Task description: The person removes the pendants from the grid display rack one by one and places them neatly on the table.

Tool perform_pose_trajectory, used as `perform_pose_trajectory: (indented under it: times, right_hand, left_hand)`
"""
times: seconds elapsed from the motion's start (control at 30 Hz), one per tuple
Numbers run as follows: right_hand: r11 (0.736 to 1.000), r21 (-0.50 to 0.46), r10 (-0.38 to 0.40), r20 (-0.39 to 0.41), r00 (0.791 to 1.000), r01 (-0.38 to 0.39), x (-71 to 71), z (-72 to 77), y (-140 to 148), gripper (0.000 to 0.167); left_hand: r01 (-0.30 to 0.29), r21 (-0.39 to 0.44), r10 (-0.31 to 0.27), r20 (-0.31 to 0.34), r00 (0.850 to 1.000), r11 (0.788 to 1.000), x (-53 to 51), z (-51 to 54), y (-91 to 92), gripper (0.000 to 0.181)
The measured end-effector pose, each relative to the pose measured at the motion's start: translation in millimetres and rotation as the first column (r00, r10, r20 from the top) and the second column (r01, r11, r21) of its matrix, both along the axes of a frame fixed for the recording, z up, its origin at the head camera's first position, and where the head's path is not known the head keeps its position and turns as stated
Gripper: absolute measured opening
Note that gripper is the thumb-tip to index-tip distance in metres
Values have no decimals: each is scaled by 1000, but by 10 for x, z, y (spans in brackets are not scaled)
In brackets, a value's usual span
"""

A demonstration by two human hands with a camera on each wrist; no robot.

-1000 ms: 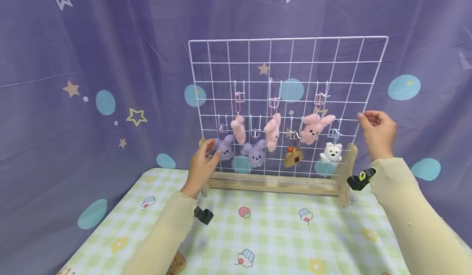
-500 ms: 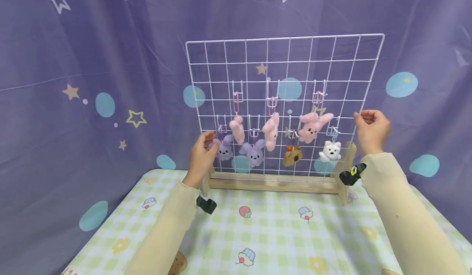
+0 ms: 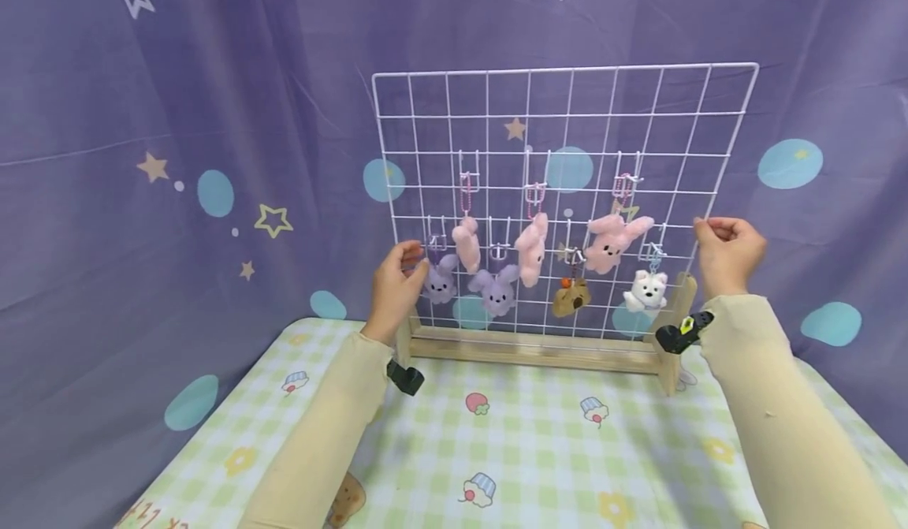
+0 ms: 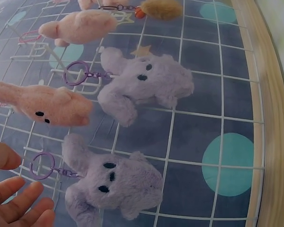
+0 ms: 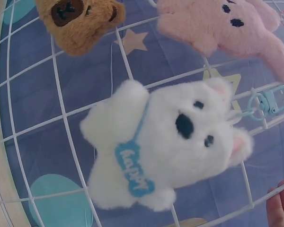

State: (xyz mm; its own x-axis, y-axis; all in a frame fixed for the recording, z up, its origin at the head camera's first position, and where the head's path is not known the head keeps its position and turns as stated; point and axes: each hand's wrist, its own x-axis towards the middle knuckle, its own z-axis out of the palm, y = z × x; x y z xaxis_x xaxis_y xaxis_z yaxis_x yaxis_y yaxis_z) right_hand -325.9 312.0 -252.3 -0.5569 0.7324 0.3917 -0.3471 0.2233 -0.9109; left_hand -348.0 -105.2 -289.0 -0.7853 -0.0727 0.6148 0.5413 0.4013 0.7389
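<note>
A white wire grid [image 3: 571,117] stands in a wooden base [image 3: 532,353], hung with plush keychains on hooks. Three pink rabbits [image 3: 608,244] hang in the upper row. Below them are two purple rabbits [image 3: 498,291], a brown plush [image 3: 571,299] and a white dog [image 3: 646,291]. My left hand [image 3: 394,288] is beside the grid's left edge, near the leftmost purple rabbit [image 4: 114,182], fingers relaxed and apart. At the right edge my right hand [image 3: 729,255] pinches the grid's side wire between thumb and forefinger. Its fingers [image 5: 280,208] show in the right wrist view.
A green-and-white checked cloth [image 3: 532,434] with printed cupcakes and flowers covers the table. Behind the grid hangs a purple curtain [image 3: 213,80] with stars and blue ovals. A brown printed figure [image 3: 347,500] shows beside the left sleeve.
My left hand has moved slightly up along the grid's left edge. The right hand stays at the right edge. The whole head view has shifted a little; the plush toys hang as before.
</note>
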Motion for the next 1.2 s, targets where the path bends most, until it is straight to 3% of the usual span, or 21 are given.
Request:
perform_pose_trajectory:
  times: [0.1, 0.33, 0.63, 0.93, 1.2]
  right_hand:
    - [1000, -5, -9, 7, 1000, 9, 2, -1, 9, 22]
    - [1000, -19, -23, -4, 1000, 23, 4, 7, 19, 24]
    - [1000, -14, -11, -2, 1000, 11, 8, 9, 2, 25]
    - [1000, -10, -4, -5, 1000, 4, 8, 12, 1, 24]
    - [999, -32, 6, -30, 1000, -7, -5, -8, 4, 25]
  left_hand:
    - [-5, -13, 4, -10, 1000, 1000, -37, 17, 9, 31]
    - [-103, -56, 100, -59, 993, 993, -92, 69, 53, 25]
    - [-98, 1, 98, -56, 994, 995, -184, 87, 104, 21]
    - [-113, 63, 111, 34, 993, 992, -252, 89, 107, 18]
    - [-111, 87, 106, 61, 993, 990, -253, 86, 79, 17]
